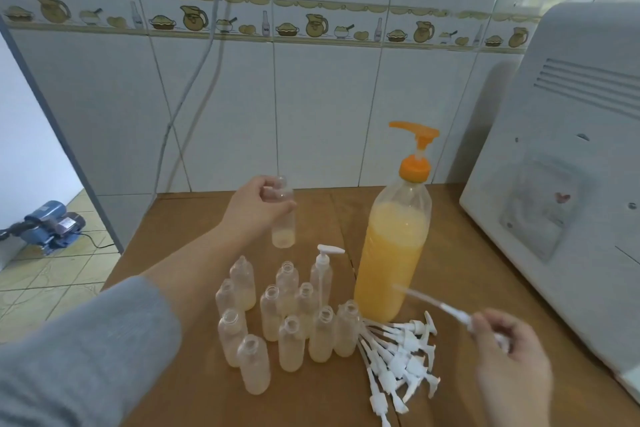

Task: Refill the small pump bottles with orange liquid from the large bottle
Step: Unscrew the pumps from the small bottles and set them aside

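My left hand point(258, 208) grips a small clear bottle point(283, 218) by its neck, above the table behind the group; a little pale liquid sits in its bottom. My right hand point(509, 354) pinches a white pump head point(460, 315), its thin tube pointing up-left toward the large bottle. The large bottle point(393, 253) stands upright, over half full of orange liquid, with an orange pump on top. Several small open bottles point(277, 315) stand clustered in front; one capped bottle point(322, 274) among them carries a white pump. Several loose white pump heads point(401, 357) lie piled beside them.
A brown wooden table point(450, 253) carries everything, backed by a tiled wall. A white appliance point(568, 184) fills the table's right side. Cables point(194, 80) hang down the wall. On the floor to the left sits a blue pump motor point(52, 225).
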Tool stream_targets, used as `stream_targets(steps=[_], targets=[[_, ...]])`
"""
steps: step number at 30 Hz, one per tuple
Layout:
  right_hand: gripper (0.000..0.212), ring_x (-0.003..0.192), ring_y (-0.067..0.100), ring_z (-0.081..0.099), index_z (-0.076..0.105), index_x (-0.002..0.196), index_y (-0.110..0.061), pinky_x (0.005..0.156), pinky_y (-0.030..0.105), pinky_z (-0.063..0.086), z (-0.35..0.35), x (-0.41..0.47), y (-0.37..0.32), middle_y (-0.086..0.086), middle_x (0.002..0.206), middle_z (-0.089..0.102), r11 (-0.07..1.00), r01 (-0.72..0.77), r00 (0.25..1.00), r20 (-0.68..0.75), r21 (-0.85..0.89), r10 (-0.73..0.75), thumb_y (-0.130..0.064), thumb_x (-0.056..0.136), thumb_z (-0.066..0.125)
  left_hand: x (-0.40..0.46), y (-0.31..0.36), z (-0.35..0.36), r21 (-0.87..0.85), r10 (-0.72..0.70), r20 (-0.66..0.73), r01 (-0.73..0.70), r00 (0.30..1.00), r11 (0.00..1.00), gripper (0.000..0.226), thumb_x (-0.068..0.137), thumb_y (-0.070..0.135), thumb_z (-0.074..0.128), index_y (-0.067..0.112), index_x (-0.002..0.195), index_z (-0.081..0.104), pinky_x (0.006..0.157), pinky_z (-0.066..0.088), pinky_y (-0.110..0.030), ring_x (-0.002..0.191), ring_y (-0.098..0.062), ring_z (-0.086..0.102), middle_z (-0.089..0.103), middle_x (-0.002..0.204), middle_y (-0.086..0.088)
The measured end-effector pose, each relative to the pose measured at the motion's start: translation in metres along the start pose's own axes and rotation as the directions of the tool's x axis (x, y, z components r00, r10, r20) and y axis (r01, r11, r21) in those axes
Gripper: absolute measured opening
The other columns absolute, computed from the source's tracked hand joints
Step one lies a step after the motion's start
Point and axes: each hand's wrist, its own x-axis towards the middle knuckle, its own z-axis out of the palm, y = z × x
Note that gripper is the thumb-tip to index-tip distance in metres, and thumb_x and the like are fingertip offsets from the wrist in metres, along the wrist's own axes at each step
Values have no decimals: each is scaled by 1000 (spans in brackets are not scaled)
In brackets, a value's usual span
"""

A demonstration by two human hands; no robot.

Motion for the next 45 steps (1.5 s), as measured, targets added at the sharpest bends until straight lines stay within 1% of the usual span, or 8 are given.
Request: stream_targets(steps=[5,10,14,21,28,33,41,45], targets=[[23,85,22,56,59,75,-28,79,33,42,25,-11,53,4,96,59,996,21,998,66,-91,-15,-9,82,71,14,-21,18,407,-135,107,81,985,910,25,79,21,71,11,96,56,57,38,-24,78,-17,53,57,91,-2],[38,84,4,55,55,73,-31,71,8,38,43,-23,75,-10,91,55,964,229,953,233,-139,-193,2,75,76,13,-32,29,654,-218,200,35,955,756,20,80,18,66,12,79,47,49,33,-21,65,-11,44,50,79,0],[52,86,-5,52,57,75,-32,75,-3,33,51,-19,98,-19,90,53,834,497,846,347,-239,-405,12,60,81,12,-35,36,750,-267,272,-29,924,661,19,88,18,58,7,103,61,65,42,-24,81,-17,52,59,96,-5],[58,89,5,51,55,84,-39,78,3,39,54,-14,110,-44,108,44,791,560,805,387,-247,-449,6,60,84,11,-25,35,826,-395,381,-116,836,551,41,89,23,63,10,128,56,93,48,-28,114,-22,56,58,127,-6],[41,95,-11,54,66,67,-42,75,0,37,46,-22,74,-27,103,59,913,379,912,225,-149,-342,-6,87,66,2,1,40,688,-187,465,-221,865,691,52,83,38,66,18,130,53,90,46,-30,112,-19,55,55,125,0],[27,97,8,62,74,82,-29,84,29,47,42,-26,35,-7,96,70,993,48,954,288,108,-78,-29,94,49,-10,3,65,721,-263,549,-291,793,629,46,71,43,79,16,101,59,73,50,-29,84,-17,59,62,102,-1],[36,92,5,65,74,89,-26,85,30,50,38,-26,-1,-8,93,72,992,35,923,376,121,-78,-48,81,47,-14,-6,70,746,-204,444,-234,873,623,35,68,38,80,20,71,51,68,47,-27,72,-16,59,57,75,4],[41,96,14,67,74,94,-23,87,30,53,36,-27,-25,-3,95,73,971,5,880,460,238,-117,-55,86,49,-13,3,42,452,-104,436,-117,894,884,15,68,23,77,25,63,63,53,43,-20,62,-11,62,65,87,14]])
